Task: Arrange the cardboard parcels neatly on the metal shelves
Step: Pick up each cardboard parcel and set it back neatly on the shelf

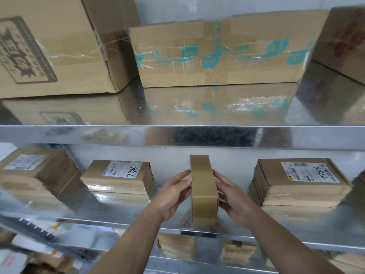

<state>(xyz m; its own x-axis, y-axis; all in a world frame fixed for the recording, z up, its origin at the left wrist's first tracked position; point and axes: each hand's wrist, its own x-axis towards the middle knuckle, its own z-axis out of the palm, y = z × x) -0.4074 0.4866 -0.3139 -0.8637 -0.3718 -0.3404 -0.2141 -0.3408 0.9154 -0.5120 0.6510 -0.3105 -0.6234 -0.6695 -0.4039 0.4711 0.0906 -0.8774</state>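
Head view: left hand (173,194) and right hand (235,198) are clasping the parcel (203,186) between them. Its long axis is pointing into the shelf (122,214).

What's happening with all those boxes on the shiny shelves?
A person is tidying parcels on metal shelves. The left hand and right hand hold a narrow parcel from either side, upright on its edge on the middle shelf. It stands between the left flat parcel and the right flat parcel. Bigger boxes sit on the upper shelf.
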